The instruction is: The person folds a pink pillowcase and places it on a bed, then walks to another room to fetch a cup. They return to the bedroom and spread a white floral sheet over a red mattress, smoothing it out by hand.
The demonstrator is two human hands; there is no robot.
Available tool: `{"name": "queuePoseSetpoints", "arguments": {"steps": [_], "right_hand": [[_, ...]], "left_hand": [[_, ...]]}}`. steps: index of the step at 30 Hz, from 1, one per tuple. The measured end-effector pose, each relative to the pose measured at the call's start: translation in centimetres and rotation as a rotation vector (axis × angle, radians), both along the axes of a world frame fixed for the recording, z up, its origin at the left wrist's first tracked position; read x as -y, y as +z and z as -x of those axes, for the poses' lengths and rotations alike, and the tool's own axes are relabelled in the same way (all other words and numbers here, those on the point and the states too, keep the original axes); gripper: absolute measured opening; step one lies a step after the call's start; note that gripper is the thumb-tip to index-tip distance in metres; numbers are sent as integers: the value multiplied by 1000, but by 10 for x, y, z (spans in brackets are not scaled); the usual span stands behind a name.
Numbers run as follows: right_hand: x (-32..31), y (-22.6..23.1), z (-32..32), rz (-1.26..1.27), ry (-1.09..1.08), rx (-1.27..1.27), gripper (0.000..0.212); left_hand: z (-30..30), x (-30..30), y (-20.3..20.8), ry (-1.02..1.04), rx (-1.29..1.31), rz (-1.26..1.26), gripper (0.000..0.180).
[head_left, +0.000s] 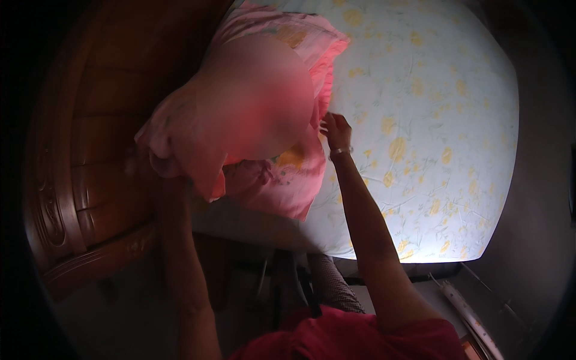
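A pink cloth (288,198) with yellow and green patterning lies over the far left part of the bed, bunched and raised along its left side. A blurred patch covers much of its middle. My left hand (163,167) is closed on the bunched left end; folds and shadow hide most of its fingers. On the opposite side, my right hand (337,129), with a light band at the wrist, has its fingers curled at the cloth's right edge.
Pale bedding (420,150) with yellow flowers spreads to the right. A carved brown wooden headboard (102,138) stands close on the left. Below the bed's near edge, a leg in checked fabric (339,288) shows. A long pale object (471,318) lies at the lower right.
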State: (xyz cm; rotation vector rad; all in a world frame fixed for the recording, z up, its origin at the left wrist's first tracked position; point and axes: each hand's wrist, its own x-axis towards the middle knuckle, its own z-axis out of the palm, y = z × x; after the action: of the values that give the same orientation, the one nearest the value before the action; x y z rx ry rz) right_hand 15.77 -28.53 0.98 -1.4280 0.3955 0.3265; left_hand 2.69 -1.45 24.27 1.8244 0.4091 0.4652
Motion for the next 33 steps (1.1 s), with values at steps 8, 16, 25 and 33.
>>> {"name": "queuePoseSetpoints", "arguments": {"steps": [8,16,25,33], "right_hand": [[-56,-2,-91,653,328,204,32],[46,-64,-201,804,28,187,26],[-42,61,-124,853,52,502,44],[-65,13,-193,570,222,238,67]], "left_hand": [[-15,-14,2,178,35,-525,43],[38,48,-61,178,9,248,48],[73,106,-73,411,-91,1600,41],[81,109,-103,429,-257,1371,21]]}}
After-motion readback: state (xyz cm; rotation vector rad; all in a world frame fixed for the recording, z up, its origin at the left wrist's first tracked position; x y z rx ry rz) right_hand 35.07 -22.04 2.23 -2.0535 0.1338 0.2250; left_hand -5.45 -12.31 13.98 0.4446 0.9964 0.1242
